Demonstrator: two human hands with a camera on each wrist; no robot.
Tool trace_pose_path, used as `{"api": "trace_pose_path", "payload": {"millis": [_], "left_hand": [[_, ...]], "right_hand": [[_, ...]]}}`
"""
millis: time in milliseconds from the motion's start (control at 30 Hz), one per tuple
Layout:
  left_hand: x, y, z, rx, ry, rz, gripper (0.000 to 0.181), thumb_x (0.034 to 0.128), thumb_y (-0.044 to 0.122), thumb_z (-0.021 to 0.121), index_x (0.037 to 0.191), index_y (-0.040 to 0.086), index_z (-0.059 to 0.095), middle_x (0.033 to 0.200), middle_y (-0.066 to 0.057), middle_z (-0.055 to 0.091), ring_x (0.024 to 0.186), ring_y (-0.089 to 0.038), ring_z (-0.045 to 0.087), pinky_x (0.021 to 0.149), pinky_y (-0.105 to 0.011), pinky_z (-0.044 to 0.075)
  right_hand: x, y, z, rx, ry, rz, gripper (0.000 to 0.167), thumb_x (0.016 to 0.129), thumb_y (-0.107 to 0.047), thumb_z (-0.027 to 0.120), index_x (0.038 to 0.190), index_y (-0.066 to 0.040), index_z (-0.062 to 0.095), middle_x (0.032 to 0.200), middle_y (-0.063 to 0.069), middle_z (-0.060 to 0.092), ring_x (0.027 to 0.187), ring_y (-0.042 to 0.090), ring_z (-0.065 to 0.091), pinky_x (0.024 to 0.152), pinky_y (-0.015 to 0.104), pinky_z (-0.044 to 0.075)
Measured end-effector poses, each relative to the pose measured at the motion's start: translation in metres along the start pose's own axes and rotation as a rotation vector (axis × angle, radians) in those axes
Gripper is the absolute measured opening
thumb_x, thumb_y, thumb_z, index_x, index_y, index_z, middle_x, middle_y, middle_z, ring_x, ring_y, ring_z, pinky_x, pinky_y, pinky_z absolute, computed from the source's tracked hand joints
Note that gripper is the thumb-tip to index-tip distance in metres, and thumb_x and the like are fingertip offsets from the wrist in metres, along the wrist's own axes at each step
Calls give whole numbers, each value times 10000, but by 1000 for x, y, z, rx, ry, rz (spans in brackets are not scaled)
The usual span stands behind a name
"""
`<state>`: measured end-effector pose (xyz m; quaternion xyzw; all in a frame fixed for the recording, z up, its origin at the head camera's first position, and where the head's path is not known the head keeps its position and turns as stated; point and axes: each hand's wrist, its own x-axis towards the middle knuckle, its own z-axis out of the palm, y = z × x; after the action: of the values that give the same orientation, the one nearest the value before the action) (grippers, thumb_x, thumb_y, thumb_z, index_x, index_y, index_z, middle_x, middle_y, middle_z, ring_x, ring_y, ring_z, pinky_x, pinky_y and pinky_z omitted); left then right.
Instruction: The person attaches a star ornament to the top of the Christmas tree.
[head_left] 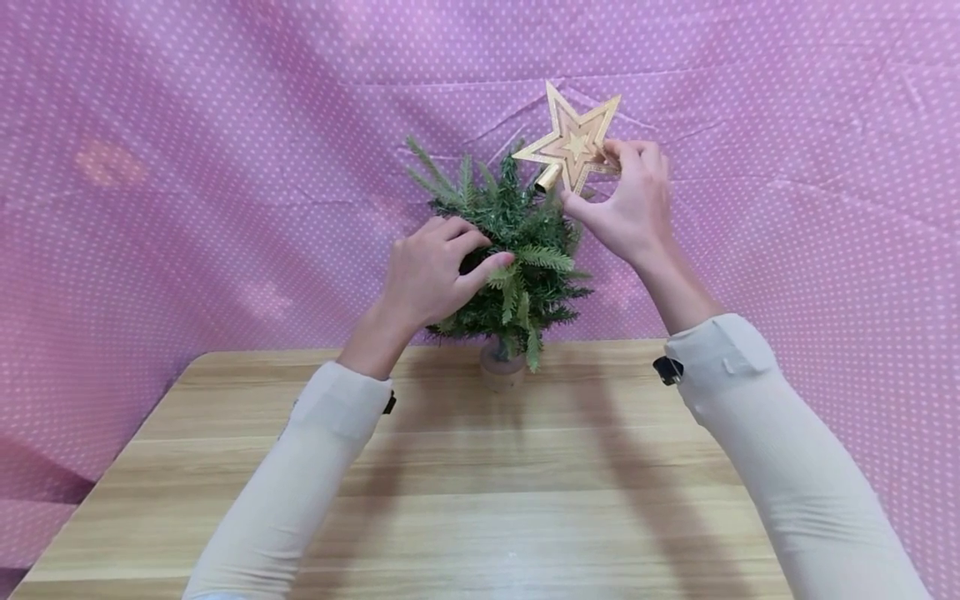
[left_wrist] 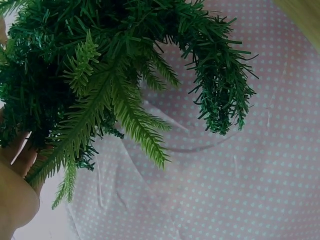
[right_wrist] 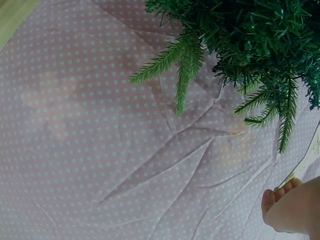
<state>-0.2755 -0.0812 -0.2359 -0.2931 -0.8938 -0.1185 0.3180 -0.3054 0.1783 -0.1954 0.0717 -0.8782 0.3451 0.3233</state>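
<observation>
A small artificial Christmas tree [head_left: 547, 287] with dark and lighter green sprigs stands upright at the table's far edge. My left hand [head_left: 431, 271] grips it from the left, thumb in front and fingertips hidden among the branches. In the left wrist view, part of that hand [left_wrist: 17, 200] shows beside the drooping sprigs. Up by the treetop, my right hand [head_left: 633, 200] pinches a gold star tree topper [head_left: 576, 143] between thumb and fingers. The star tilts, its short hollow tube pointing down left, close above the upper branches. Just the star's edge [right_wrist: 307, 157] appears in the right wrist view.
Below the tree is its pale round base [head_left: 502, 367], set on a light wood table [head_left: 495, 500]. Pink polka-dot cloth [head_left: 262, 183] hangs behind the table and along both sides.
</observation>
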Motion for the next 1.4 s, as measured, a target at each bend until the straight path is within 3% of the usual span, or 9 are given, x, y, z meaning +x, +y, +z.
{"api": "trace_pose_path", "payload": {"millis": [700, 1400], "left_hand": [[-1, 0, 0, 14, 29, 20, 511, 970, 603, 571, 1036, 158, 813, 1102, 3, 718, 1031, -228, 656, 716, -438, 572], [-1, 2, 0, 15, 13, 12, 517, 974, 614, 559, 1031, 168, 815, 1108, 12, 715, 1040, -218, 652, 714, -434, 573]], "right_hand": [[10, -12, 10, 0, 16, 42, 799, 793, -452, 803, 1455, -109, 516, 1375, 40, 465, 1239, 181, 399, 1037, 298, 357], [24, -23, 20, -24, 54, 44, 747, 788, -429, 789, 1414, -104, 541, 1387, 33, 447, 1262, 165, 385, 1070, 262, 326]]}}
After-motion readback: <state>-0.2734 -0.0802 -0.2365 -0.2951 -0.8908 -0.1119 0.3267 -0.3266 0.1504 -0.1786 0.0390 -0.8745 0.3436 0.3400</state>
